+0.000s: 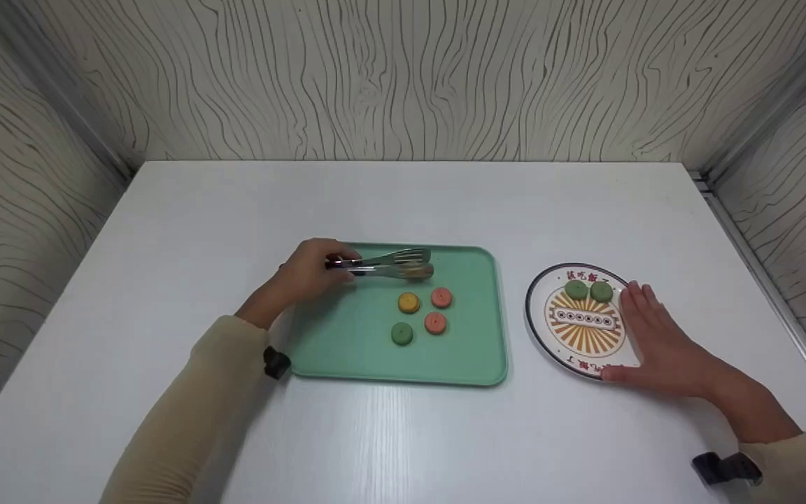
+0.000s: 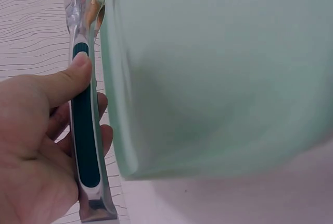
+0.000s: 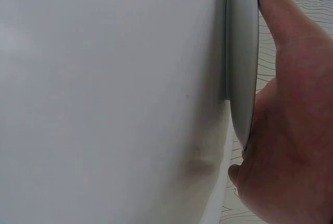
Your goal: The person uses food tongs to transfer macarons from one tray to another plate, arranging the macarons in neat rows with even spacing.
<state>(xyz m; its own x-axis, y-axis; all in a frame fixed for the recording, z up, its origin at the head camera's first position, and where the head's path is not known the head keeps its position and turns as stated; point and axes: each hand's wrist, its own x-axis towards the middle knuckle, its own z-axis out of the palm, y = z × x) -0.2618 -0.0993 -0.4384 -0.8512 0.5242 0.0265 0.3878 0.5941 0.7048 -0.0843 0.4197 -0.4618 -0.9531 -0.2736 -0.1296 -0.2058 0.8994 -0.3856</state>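
My left hand [image 1: 315,269] grips metal tongs [image 2: 86,120] with dark green handle inlays, thumb on one arm and fingers on the other. The tongs' slotted ends point right, over the back part of the green tray [image 1: 347,357]. A tan-brown patch shows at their tips; I cannot tell whether it is a held piece. On the tray lie a yellow macaron [image 1: 408,302], two pink macarons [image 1: 441,297] and a green macaron [image 1: 401,333]. My right hand [image 1: 672,350] rests along the right rim of the patterned plate [image 1: 543,336], fingers straight, thumb at the front edge. Two green macarons [image 1: 576,289] sit at the plate's back.
Tray and plate stand side by side on a white table [image 1: 389,448], with a strip of tabletop between them. Wood-grain patterned panels [image 1: 403,84] close off the back and sides. A dark wrist camera [image 1: 277,362] sits on the left sleeve, close to the tray's front-left corner.
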